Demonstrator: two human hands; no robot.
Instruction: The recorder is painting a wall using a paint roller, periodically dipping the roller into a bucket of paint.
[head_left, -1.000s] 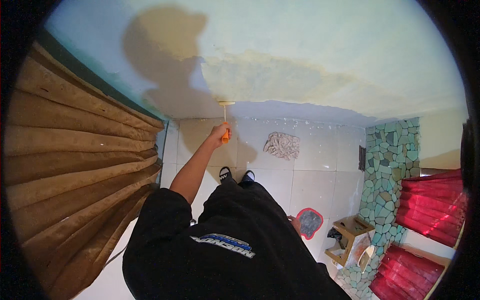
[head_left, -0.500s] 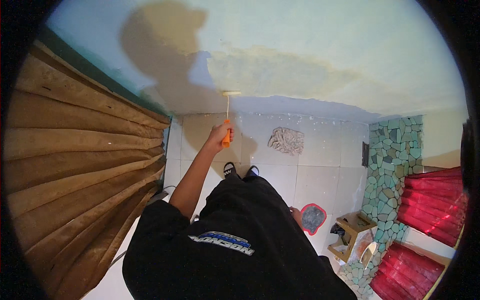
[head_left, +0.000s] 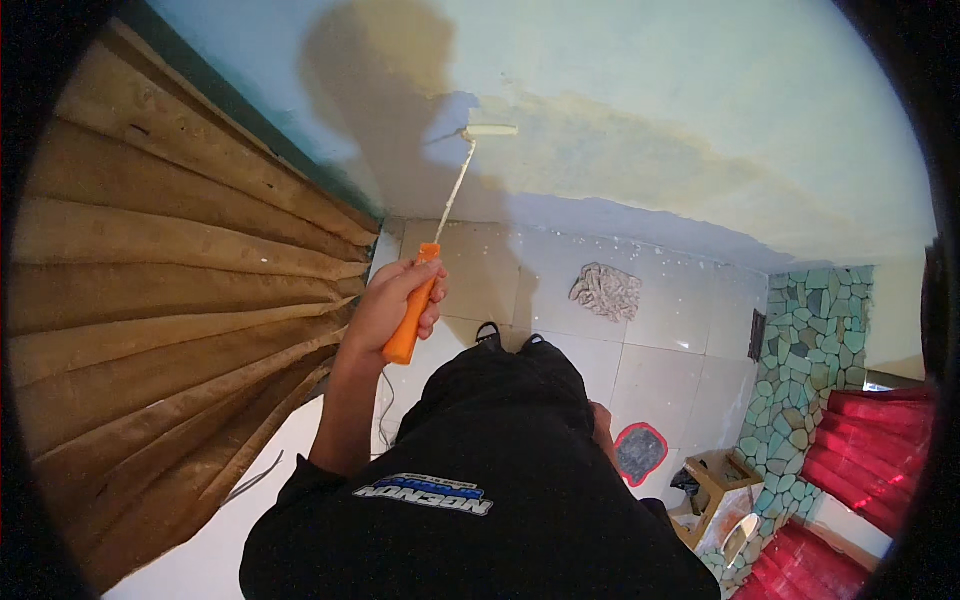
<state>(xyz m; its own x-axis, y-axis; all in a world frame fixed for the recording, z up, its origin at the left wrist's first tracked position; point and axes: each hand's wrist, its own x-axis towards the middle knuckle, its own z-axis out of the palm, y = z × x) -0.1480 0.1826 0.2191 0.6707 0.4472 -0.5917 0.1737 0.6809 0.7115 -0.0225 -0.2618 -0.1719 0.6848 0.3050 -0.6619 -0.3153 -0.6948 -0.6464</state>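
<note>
My left hand (head_left: 397, 310) is wrapped round the orange handle of a paint roller (head_left: 412, 310). The roller's speckled wire arm leads up to a narrow, pale yellow sleeve, which is in front of or against the wall (head_left: 600, 120); I cannot tell whether it touches. Pale yellow paint covers a patch of the bluish wall, and a lavender-grey strip runs below it. Beside my right thigh hangs my right hand (head_left: 603, 425), partly hidden by my clothes, its fingers out of sight.
A crumpled cloth (head_left: 606, 291) lies on the paint-spotted tile floor (head_left: 660, 380). Brown curtains (head_left: 180, 270) hang close on the left. On the right are a red-rimmed grey mat-like piece (head_left: 640, 454), a wooden stand (head_left: 722, 490), a green stone-clad wall strip (head_left: 805, 370) and red curtains (head_left: 865, 455).
My left hand has come nearer to me and lifted, with the roller now larger in view and its sleeve higher up the wall. The whole view has shifted slightly.
</note>
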